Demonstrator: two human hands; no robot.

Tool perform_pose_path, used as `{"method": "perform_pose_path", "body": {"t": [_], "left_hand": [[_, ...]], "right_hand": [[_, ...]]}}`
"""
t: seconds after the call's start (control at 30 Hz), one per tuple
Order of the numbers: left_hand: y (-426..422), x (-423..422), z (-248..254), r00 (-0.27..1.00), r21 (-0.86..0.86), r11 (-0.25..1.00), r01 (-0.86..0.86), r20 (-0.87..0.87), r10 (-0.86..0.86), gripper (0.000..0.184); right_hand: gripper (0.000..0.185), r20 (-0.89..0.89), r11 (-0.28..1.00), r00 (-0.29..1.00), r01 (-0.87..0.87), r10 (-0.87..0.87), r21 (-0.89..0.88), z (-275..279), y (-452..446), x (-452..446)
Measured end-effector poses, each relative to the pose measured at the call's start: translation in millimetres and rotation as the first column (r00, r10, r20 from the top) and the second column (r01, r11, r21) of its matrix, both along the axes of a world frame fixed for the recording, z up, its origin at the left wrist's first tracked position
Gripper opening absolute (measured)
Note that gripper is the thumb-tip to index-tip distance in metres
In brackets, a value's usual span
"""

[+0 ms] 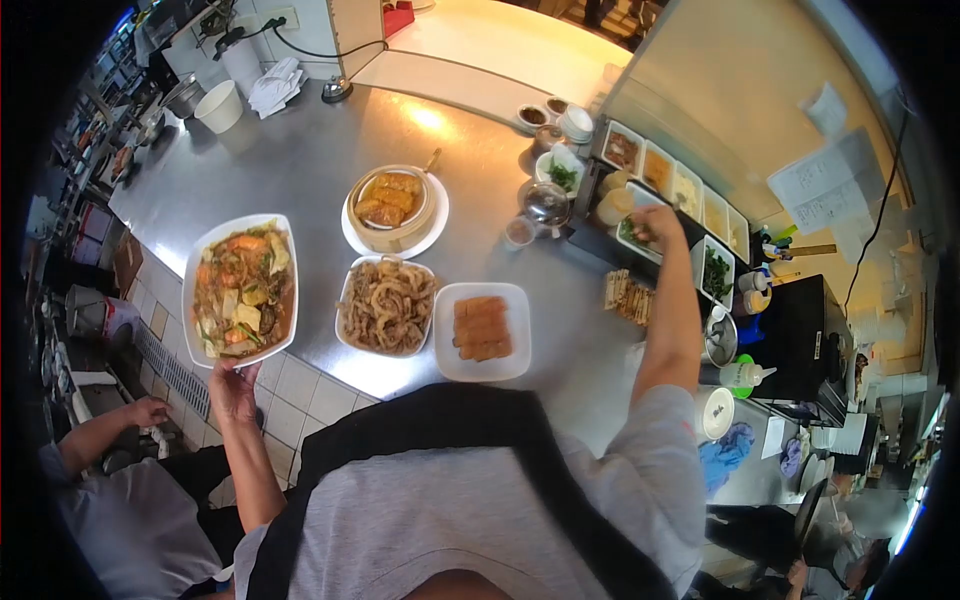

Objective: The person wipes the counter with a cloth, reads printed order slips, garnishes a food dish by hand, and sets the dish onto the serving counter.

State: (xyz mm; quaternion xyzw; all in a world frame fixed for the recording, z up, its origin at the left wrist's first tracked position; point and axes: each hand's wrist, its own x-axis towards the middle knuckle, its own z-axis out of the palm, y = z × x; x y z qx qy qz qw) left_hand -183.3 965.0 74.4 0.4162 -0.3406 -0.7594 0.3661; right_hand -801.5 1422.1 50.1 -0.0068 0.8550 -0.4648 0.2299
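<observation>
Wall papers [830,175]: far to the right of the bamboo steamer [400,240]; the writing on them is too small for me to read on my feed.
White dish [188,300]: left of the bamboo steamer, at the edge of the counter [480,205]; I see its long axis running near to far.
Dish contents: glossy mixed food [245,300], with pale leaves, orange pieces and yellowish chunks in sauce.
Left hand [235,388]: fingers closed on the white dish's near end.
Right hand [655,227]: right of the bamboo steamer, fingers curled down at chopped greens [629,232]; I cannot tell whether they grip any.
Bamboo steamer: round, on a white plate [442,215], holding golden-brown wrapped food [388,198].
Nearer than the bamboo steamer: curly brown strips [385,305], heaped; to their right, a rounded-square plate [517,340] of orange-brown slabs [482,328].
Counter: smooth, shiny metal, reflecting warm light.
</observation>
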Motion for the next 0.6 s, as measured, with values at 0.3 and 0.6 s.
{"method": "perform_pose_path", "body": {"t": [0.3,0.6], "left_hand": [[69,-16,74,0.95,-0.032,0.951,0.307,0.07,-0.304,0.052],[180,-91,55,0.541,0.123,0.532,0.838,-0.05,-0.84,0.049]], "right_hand": [[0.012,0.069,0.916,0.915,-0.391,0.398,-0.092,123,7,103],[0.009,0.001,0.767,0.767,-0.641,0.641,0.015,200,4,260]]}}
